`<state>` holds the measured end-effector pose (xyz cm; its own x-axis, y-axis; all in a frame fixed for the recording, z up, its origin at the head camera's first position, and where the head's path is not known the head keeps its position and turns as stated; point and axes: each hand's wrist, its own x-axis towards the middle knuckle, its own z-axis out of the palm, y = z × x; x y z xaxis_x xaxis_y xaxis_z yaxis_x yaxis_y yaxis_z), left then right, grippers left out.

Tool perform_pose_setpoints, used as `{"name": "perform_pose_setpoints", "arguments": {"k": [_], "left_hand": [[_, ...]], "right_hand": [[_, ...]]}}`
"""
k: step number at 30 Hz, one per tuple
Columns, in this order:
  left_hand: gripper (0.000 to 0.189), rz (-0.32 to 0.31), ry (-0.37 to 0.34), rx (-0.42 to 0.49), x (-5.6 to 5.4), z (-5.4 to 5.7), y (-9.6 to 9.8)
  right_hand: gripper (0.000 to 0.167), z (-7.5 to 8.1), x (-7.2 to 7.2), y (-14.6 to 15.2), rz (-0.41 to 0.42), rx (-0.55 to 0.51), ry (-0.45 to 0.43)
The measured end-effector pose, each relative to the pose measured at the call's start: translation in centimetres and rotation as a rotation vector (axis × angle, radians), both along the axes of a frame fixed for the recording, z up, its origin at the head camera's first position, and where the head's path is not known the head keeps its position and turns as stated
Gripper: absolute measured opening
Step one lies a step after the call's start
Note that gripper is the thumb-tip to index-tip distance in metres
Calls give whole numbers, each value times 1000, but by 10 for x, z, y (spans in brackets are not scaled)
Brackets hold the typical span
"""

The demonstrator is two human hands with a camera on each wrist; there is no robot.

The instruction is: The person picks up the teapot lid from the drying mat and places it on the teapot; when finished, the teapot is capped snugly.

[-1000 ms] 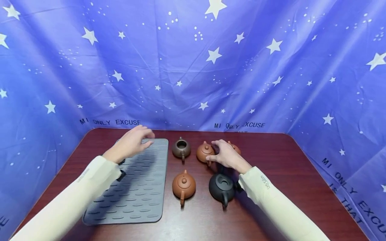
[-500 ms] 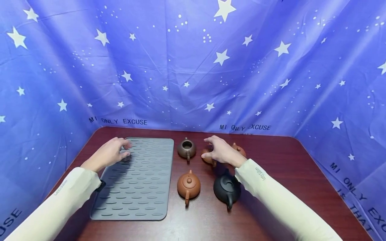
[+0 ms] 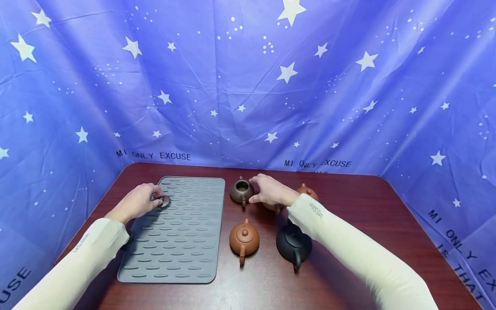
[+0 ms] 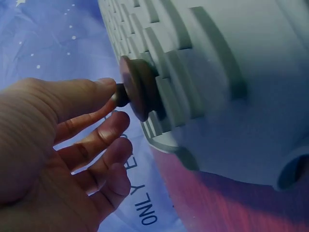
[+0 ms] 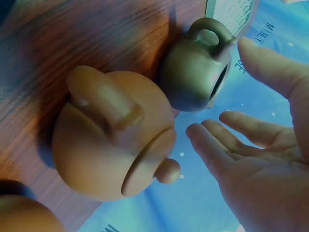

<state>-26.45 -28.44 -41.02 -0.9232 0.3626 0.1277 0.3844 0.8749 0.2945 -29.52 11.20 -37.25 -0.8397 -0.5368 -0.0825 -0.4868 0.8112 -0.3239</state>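
Note:
On the grey ribbed mat [image 3: 186, 232], my left hand [image 3: 137, 201] is at a small brown teapot lid [image 3: 166, 201]. The left wrist view has the thumb and forefinger pinching the knob of this lid [image 4: 140, 89], whose underside faces the mat. My right hand [image 3: 271, 189] reaches over an orange teapot [image 3: 271, 208] that it partly hides. Its thumb and fingers are spread at the right side of a dark brown lidless teapot [image 3: 235, 196]. In the right wrist view, the thumb tip is near the handle of the brown teapot [image 5: 188, 79], and nothing lies in the palm.
Nearer the front stand another orange teapot [image 3: 244, 241] with its lid on and a black teapot [image 3: 292, 247]. One more orange teapot [image 3: 308, 192] is partly behind the right sleeve. A blue star-printed curtain [image 3: 240, 77] surrounds the dark red table [image 3: 356, 215].
My left hand has moved left and down with the lid to the mat's far left. My right hand has shifted left from the orange teapot to the brown one.

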Motion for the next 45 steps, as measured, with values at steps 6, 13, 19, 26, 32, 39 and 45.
{"name": "perform_pose_setpoints", "arguments": {"k": [6, 13, 19, 26, 32, 39, 45], "left_hand": [[10, -2, -13, 6, -3, -4, 1], [7, -19, 27, -14, -6, -5, 3], [7, -18, 72, 8, -12, -1, 21], [8, -91, 144, 81, -25, 4, 61], [10, -202, 217, 128, -37, 16, 113], [12, -265, 217, 87, -51, 24, 174], [10, -271, 177, 92, -60, 19, 200]], "right_hand": [[64, -3, -4, -4, -2, 23, -18], [61, -5, -5, -12, 7, 54, 5], [61, -7, -6, -12, -29, 51, -9], [56, -7, -5, -10, -22, 40, -20], [52, -8, -4, -7, -14, 27, -4], [48, -9, -4, -4, -5, 2, 10], [50, -9, -5, -4, -5, 18, 3]]}}
